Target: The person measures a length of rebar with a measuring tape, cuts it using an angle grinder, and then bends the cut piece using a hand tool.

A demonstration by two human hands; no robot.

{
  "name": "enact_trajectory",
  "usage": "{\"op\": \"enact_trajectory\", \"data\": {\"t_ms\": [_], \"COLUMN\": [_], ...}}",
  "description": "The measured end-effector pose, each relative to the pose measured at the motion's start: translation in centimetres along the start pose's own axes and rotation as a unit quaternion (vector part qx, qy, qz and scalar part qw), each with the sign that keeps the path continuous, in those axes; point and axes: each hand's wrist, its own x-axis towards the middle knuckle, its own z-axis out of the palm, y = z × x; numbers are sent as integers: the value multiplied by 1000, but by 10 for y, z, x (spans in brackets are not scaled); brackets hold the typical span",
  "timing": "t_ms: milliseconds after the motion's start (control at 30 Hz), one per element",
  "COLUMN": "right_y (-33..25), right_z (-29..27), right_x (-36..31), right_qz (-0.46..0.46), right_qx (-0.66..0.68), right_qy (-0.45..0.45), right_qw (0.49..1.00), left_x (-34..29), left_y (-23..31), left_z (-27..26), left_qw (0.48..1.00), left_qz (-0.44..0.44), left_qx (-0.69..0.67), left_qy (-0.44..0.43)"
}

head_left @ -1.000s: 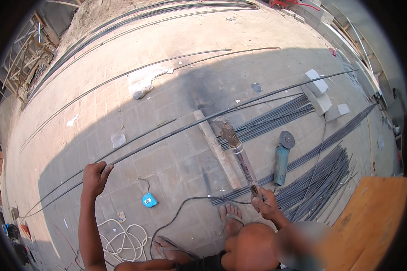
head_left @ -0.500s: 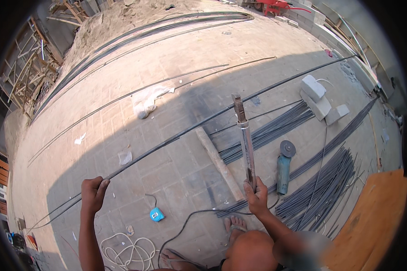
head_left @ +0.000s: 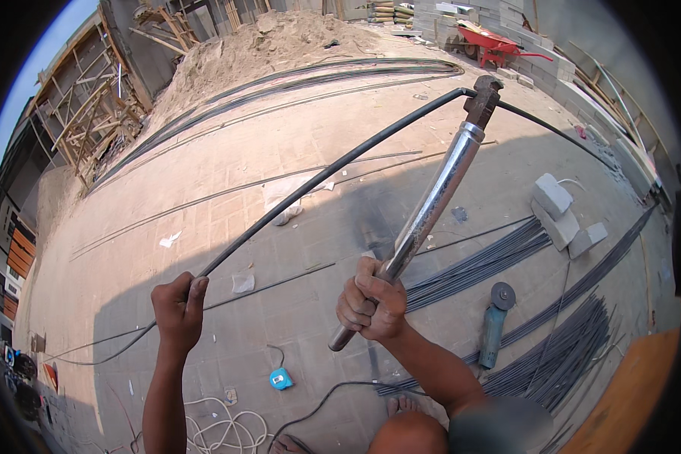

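My left hand [head_left: 178, 310] is closed round a long dark steel rod [head_left: 318, 185], which rises away from it to the upper right. In my right hand [head_left: 374, 303] is a rebar bending bar [head_left: 436, 198], a shiny metal pipe with a rusty notched head. I grip it low on the pipe, with its bottom end sticking out below my fist. The rod meets the bar's head [head_left: 484, 94] and changes direction sharply there, running down to the far right beyond it. Exactly how the rod sits in the notch is hard to make out.
An angle grinder [head_left: 494, 329] lies right of my feet, beside bundles of thin rods [head_left: 564, 356]. Concrete blocks [head_left: 554, 195] weigh down another bundle. A blue tape measure [head_left: 280, 378] and white cord [head_left: 231, 427] lie near me. Farther off stand a red wheelbarrow [head_left: 488, 39] and a dirt mound [head_left: 261, 53].
The bending bar's head has swung up and right onto the rod, which was straight and now angles there. My right hand has moved left and up. The view has tilted upward.
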Motion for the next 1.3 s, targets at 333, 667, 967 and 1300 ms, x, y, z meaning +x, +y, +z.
{"op": "enact_trajectory", "data": {"t_ms": [333,667,967,1300], "right_y": [-10,7,64,-256], "right_z": [24,-81,-107,-74], "right_x": [78,-224,-348,-52], "right_qz": [-60,174,397,-355], "right_qx": [-12,-647,-700,-871], "right_qy": [141,368,232,289], "right_qw": [988,645,547,180], "left_x": [47,49,42,28], "left_y": [15,-27,-13,15], "left_z": [26,55,65,18], "left_qw": [999,999,998,996], "left_qz": [-6,-6,18,62], "left_qx": [-22,-46,-63,1], "left_qy": [23,21,16,69]}}
